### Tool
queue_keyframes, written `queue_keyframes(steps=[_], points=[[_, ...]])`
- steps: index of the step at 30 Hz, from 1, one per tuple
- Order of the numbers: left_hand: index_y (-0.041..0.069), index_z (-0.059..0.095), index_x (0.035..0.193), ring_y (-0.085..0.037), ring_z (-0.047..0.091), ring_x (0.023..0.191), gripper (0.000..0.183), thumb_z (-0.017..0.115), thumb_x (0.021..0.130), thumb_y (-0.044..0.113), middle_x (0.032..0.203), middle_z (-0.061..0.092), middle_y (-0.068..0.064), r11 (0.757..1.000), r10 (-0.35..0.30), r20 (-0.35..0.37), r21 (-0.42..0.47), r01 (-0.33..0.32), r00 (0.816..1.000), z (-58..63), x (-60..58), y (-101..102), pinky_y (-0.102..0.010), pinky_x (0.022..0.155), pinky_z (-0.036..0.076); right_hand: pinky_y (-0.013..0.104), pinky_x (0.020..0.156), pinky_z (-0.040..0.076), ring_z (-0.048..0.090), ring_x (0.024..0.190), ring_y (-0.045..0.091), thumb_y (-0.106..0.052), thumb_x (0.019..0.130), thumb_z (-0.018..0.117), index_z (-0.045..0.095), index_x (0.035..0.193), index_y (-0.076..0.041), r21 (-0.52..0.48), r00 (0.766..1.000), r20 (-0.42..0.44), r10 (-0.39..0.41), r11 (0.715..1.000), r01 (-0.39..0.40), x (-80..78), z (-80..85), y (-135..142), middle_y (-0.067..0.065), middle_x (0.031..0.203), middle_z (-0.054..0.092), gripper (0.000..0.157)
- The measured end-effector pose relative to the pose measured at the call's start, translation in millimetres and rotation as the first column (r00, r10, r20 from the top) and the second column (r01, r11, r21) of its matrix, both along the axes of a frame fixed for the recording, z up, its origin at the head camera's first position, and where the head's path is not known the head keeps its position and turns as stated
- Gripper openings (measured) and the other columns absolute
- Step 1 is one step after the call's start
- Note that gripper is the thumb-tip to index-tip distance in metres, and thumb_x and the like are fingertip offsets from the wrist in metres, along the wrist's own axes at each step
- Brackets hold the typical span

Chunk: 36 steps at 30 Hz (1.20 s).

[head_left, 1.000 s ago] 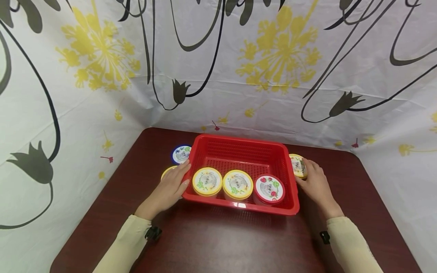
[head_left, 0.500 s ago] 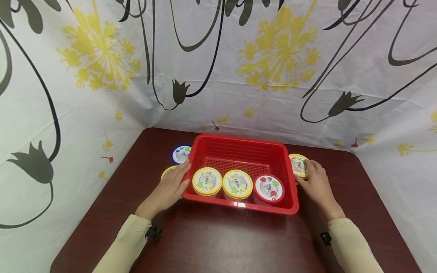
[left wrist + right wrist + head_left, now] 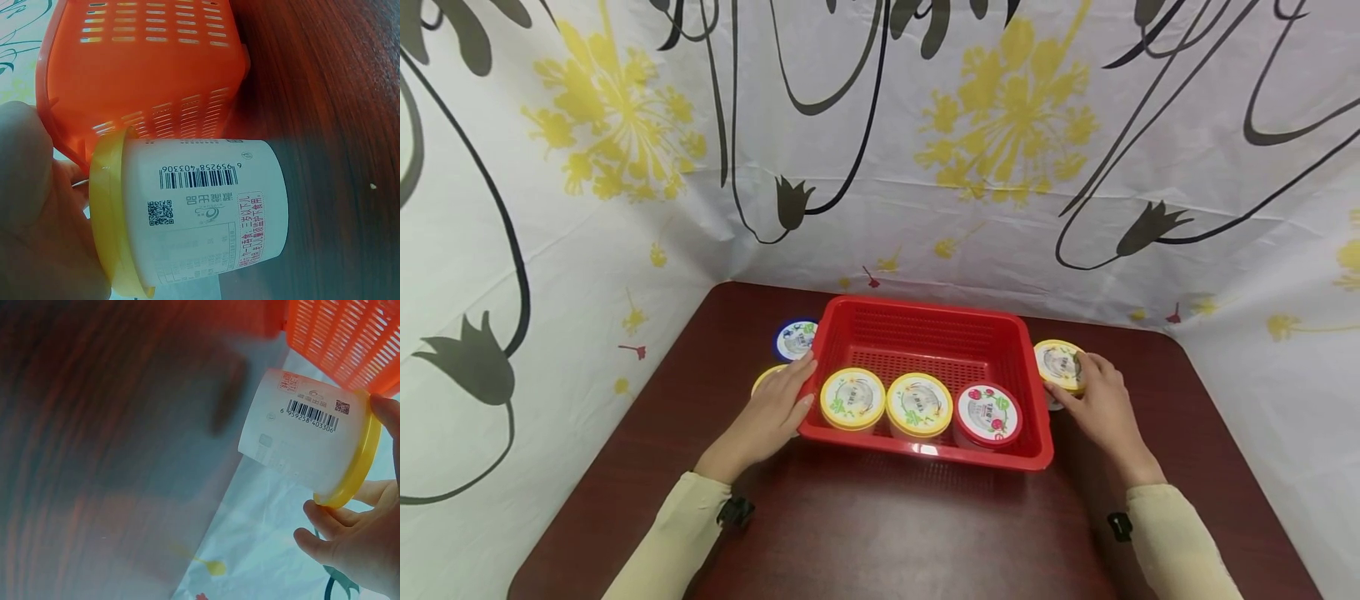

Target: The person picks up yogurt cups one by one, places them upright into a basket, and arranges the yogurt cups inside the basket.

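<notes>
My right hand (image 3: pixel 1097 408) grips a plastic tub with a yellow lid (image 3: pixel 1060 365) by its lid, just outside the basket's right wall. In the right wrist view, thumb and fingers span the lid of this white-bodied tub (image 3: pixel 306 431). My left hand (image 3: pixel 767 412) rests with fairly straight fingers against the left rim of a red basket (image 3: pixel 925 312). Partly under that hand stands another yellow-lidded tub (image 3: pixel 206 212). Inside the basket, along its near side, are two yellow-lidded tubs (image 3: pixel 853 399) and one red-lidded tub (image 3: pixel 988 414).
A blue-lidded tub (image 3: pixel 795 340) stands left of the basket, behind my left hand. The dark wooden table (image 3: pixel 910 533) meets a patterned white cloth (image 3: pixel 880 167) at the back and sides.
The yellow-lidded tub in my right hand has shifted slightly right, away from the basket, and more of its lid shows. My left hand has stayed at the basket rim.
</notes>
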<state>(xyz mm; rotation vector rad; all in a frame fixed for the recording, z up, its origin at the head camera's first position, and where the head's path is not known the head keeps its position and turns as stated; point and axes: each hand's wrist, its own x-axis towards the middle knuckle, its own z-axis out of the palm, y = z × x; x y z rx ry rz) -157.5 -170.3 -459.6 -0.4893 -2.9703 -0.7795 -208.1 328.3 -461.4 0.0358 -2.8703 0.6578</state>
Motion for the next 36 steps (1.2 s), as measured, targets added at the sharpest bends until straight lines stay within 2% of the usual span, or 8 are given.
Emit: queue_keyframes(steps=[4, 8, 23, 36], points=[[0.026, 0.021, 0.158, -0.023, 0.026, 0.152, 0.071, 0.056, 0.098, 0.039, 0.167, 0.02, 0.007, 1.0, 0.0, 0.003, -0.004, 0.0, 1.0, -0.7, -0.1, -0.6, -0.055, 0.119, 0.034, 0.074, 0.096, 0.041, 0.035, 0.126, 0.053, -0.042, 0.089, 0.07, 0.031, 0.149, 0.007, -0.008, 1.0, 0.002, -0.01, 1.0, 0.01, 1.4, -2.4, 1.4, 0.036, 0.146, 0.033, 0.086], [0.026, 0.021, 0.158, -0.024, 0.026, 0.152, 0.071, 0.055, 0.098, 0.039, 0.167, 0.02, 0.006, 1.0, 0.0, 0.005, -0.007, 0.0, 1.0, -1.2, -0.4, -1.3, -0.055, 0.119, 0.034, 0.074, 0.097, 0.039, 0.035, 0.126, 0.054, -0.041, 0.09, 0.07, 0.032, 0.149, 0.007, -0.015, 0.999, -0.031, -0.011, 1.0, 0.011, 2.9, -1.5, 3.7, 0.037, 0.145, 0.034, 0.085], [0.026, 0.021, 0.158, -0.023, 0.026, 0.152, 0.071, 0.056, 0.098, 0.038, 0.166, 0.02, 0.006, 1.0, -0.001, -0.001, -0.001, 0.001, 1.0, -2.6, -1.5, -1.8, -0.055, 0.118, 0.035, 0.069, 0.095, 0.04, 0.039, 0.124, 0.052, -0.037, 0.086, 0.074, 0.04, 0.145, 0.006, -0.038, 0.984, -0.174, -0.031, 0.999, 0.024, 6.1, 18.0, 5.2, 0.034, 0.141, 0.042, 0.08], [0.026, 0.021, 0.158, -0.024, 0.026, 0.152, 0.07, 0.055, 0.098, 0.039, 0.167, 0.02, 0.006, 1.0, -0.001, -0.007, -0.01, 0.0, 1.0, -2.4, -1.4, -0.9, -0.055, 0.118, 0.035, 0.07, 0.096, 0.039, 0.04, 0.124, 0.051, -0.038, 0.085, 0.075, 0.041, 0.144, 0.006, -0.036, 0.985, -0.167, -0.039, 0.999, 0.033, 8.6, 18.1, 3.1, 0.034, 0.141, 0.042, 0.081]])
